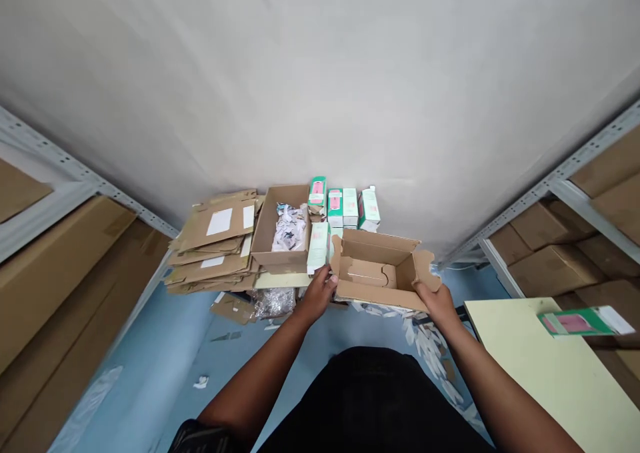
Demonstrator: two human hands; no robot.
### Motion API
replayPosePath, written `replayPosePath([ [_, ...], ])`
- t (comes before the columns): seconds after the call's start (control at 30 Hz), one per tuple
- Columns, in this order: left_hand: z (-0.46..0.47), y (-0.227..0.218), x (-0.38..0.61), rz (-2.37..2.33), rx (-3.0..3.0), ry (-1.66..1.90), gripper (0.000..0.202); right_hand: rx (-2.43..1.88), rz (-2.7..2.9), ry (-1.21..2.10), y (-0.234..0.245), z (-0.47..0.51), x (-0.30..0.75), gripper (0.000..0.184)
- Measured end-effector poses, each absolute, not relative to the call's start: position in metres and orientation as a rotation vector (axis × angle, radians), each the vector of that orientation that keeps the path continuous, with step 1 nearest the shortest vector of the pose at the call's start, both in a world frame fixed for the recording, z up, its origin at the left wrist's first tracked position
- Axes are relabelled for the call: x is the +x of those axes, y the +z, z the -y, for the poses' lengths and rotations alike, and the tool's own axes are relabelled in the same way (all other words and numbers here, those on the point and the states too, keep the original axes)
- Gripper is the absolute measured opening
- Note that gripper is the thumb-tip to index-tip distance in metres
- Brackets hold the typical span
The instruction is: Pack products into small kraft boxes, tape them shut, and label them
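The open brown carton (380, 295) lies between both grips, at two o'clock from the left grip (320, 294) and ten o'clock from the right grip (438, 300), each grasping a near corner. Green-and-white boxes (335, 204) at eleven o'clock carry unreadably small print; flattened cartons (199, 232) at nine bear white labels (219, 221).

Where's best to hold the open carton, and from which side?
Likely the near corners, one at each short end, coming from the wearer's side: the carton is long and open-topped, so a spread hold should balance it and leave the opening clear. Left grip and right grip sit there now.
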State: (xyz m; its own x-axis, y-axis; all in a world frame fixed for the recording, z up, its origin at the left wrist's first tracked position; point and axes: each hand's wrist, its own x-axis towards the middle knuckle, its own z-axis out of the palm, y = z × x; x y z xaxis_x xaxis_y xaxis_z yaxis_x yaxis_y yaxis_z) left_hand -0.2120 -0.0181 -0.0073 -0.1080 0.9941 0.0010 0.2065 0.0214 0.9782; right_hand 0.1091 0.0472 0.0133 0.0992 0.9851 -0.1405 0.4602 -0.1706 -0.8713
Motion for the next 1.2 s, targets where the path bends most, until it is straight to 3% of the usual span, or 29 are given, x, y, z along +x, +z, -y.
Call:
replayPosePath([
  [0.4,-0.009,-0.031,-0.250,-1.660,0.909,1.368,0.061,-1.646,1.673,1.052,0.005,-0.135,0.089,0.043],
  [0.7,-0.045,-0.013,-0.229,-1.847,0.852,1.358,0.053,-1.533,1.747,1.209,-0.009,-0.192,0.093,0.038],
  [1.07,-0.054,-0.003,-0.265,-1.996,0.967,1.360,0.047,-1.529,1.670,1.275,0.010,-0.197,0.083,0.044],
  [1.2,-0.078,-0.010,-0.331,-2.285,1.167,0.988,0.036,-1.524,1.648,1.239,0.017,-0.191,0.064,0.044],
])
